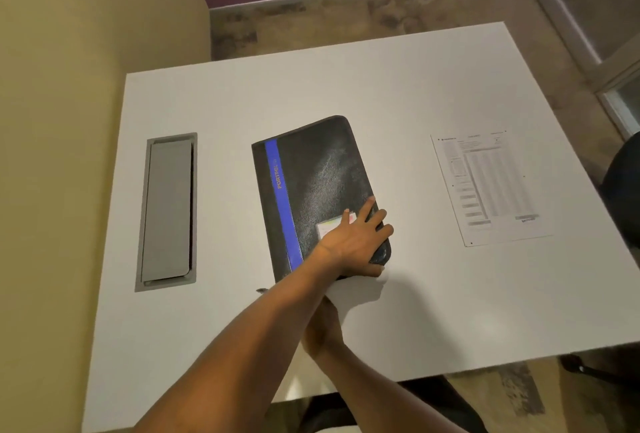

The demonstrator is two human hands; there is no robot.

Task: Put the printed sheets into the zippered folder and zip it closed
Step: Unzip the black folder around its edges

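A black zippered folder (pixel 311 172) with a blue stripe and the word PORTFOLIO lies shut in the middle of the white table (pixel 415 311). My left hand (pixel 353 242) presses flat on its near right corner, fingers spread and thumb along the near edge. My right hand (pixel 322 328) reaches under my left forearm toward the folder's near edge; its fingers are hidden. A small dark tab (pixel 261 290) sticks out by the folder's near left corner. The printed sheets (pixel 491 190) lie flat on the table, well to the right of the folder.
A grey cable-hatch lid (pixel 168 210) is set into the table on the left. A dark chair (pixel 623 190) stands at the table's right edge. A beige wall runs along the left, with floor beyond the far edge.
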